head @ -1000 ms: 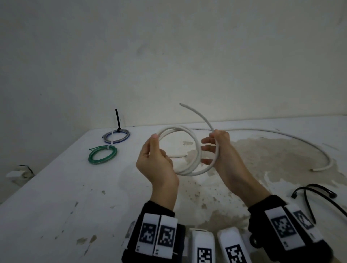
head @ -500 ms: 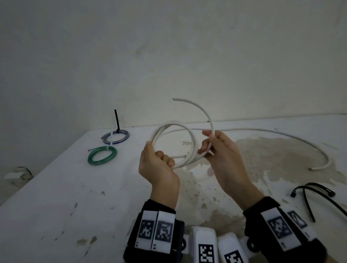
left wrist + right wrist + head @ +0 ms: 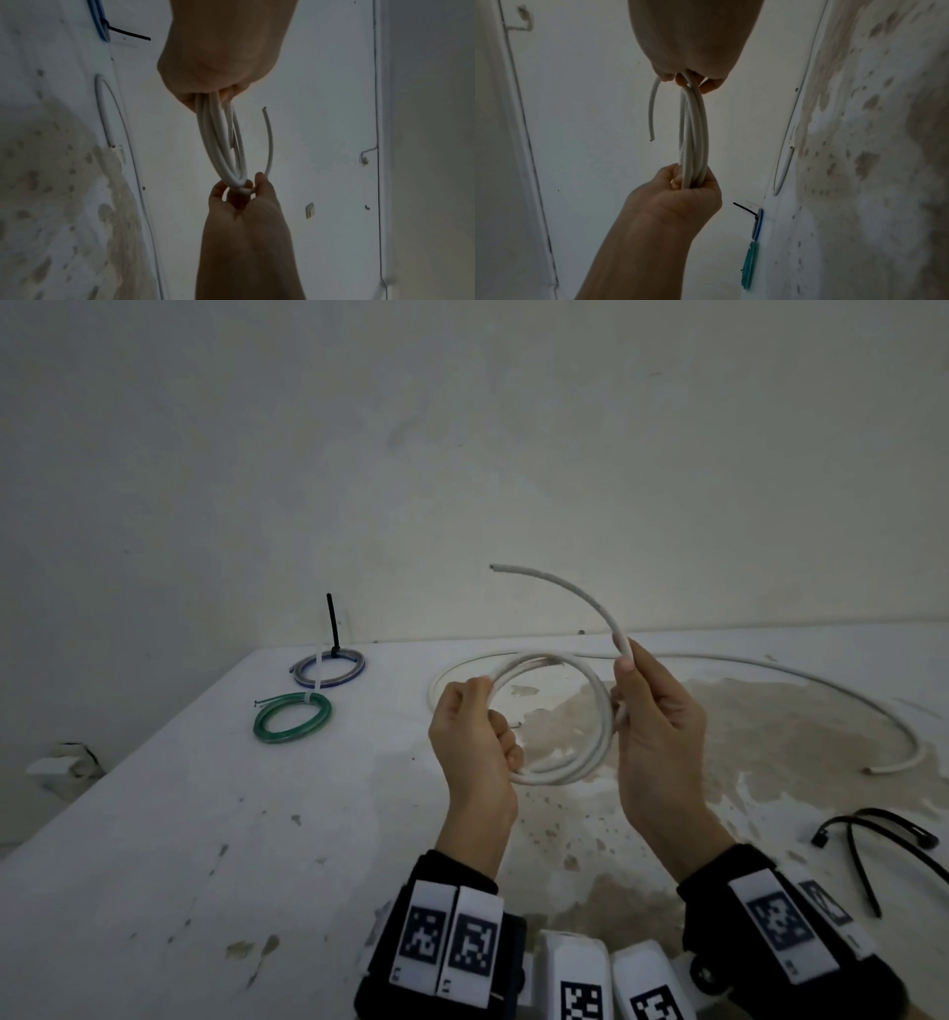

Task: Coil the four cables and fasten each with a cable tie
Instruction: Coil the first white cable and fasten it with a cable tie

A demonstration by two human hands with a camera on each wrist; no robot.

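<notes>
I hold a white cable coil (image 3: 590, 762) in the air over the white table (image 3: 205, 814). My left hand (image 3: 495, 716) grips the coil's left side with fingers curled round the strands. My right hand (image 3: 624, 670) pinches the cable at the coil's right side, and the free tail (image 3: 565, 585) arcs up and to the left from it. In the left wrist view the coil (image 3: 221, 142) hangs edge-on between both hands. The right wrist view shows the coil (image 3: 695, 132) with its tail (image 3: 652, 111) beside it.
A second white cable (image 3: 770, 662) lies uncoiled in a long arc across the back and right of the table. A tied green coil (image 3: 291, 716) and a tied blue coil (image 3: 328, 667) lie at the back left. Loose black cable ties (image 3: 873, 845) lie at the right edge.
My right hand has shifted its hold to the base of the tail at the coil's upper right. The coil has opened wider, and my left hand has regripped its left side.
</notes>
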